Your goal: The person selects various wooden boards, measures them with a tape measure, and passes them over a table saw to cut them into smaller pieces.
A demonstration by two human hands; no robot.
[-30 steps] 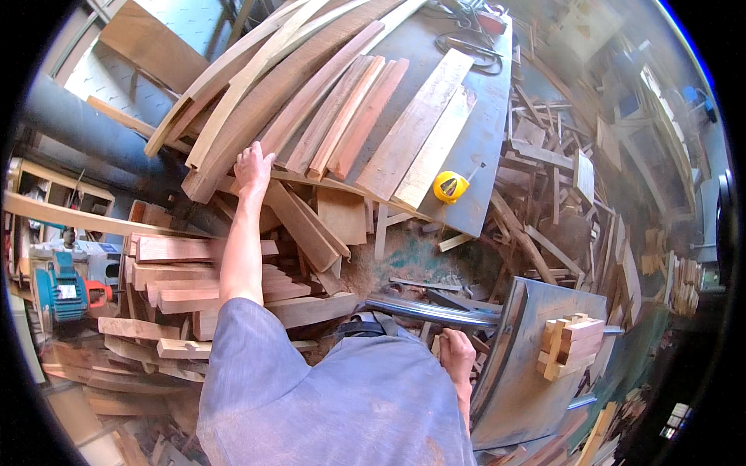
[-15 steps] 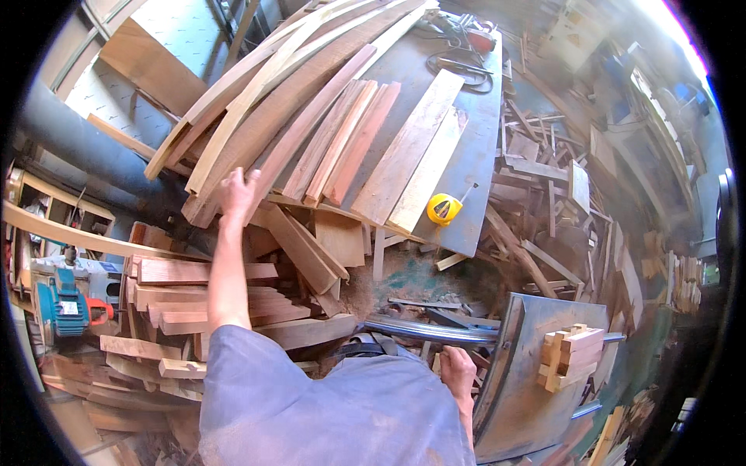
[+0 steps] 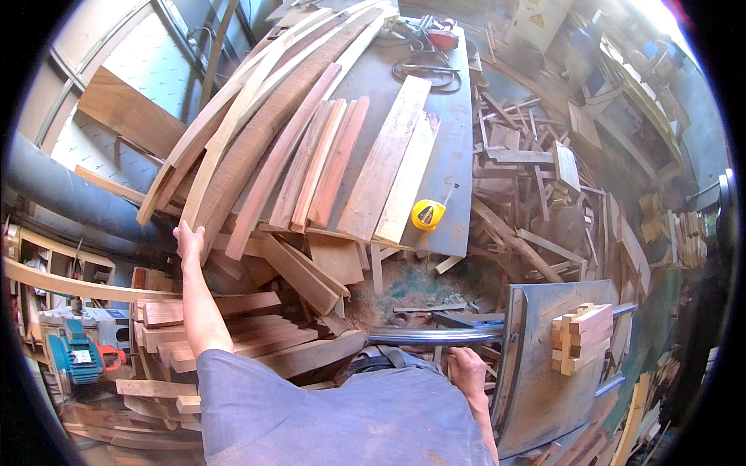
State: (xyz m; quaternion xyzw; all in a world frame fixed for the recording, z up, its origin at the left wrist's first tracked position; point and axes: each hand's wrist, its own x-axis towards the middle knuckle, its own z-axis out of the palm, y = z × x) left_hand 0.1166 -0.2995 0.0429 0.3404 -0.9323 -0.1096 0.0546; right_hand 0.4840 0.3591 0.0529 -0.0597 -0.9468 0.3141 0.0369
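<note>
My left hand (image 3: 189, 241) reaches out to the near end of a long pale plank (image 3: 221, 159), with thumb and fingers closed about that end. Beside the plank lies a wide brown board (image 3: 264, 144), its near tip close to my thumb. A narrower reddish board (image 3: 284, 167) rests further right. These boards lie lengthwise on a grey tabletop (image 3: 454, 163) and overhang its near edge. Held low beside my waist, my right hand (image 3: 469, 371) is curled closed, its palm and fingertips hidden. It is near a metal rail (image 3: 435, 335).
A yellow tape measure (image 3: 427, 213) sits on the tabletop by short boards (image 3: 388, 159). Stacked timber (image 3: 256, 334) lies below my left arm, near a teal power tool (image 3: 74, 353). Right are a tilted panel (image 3: 536, 388) bearing wood blocks (image 3: 583, 338) and heaped offcuts (image 3: 536, 210).
My left hand has shifted left, from the ends of the brown and reddish boards to the pale plank's end. My right hand stays closed by my waist. The view has tilted slightly.
</note>
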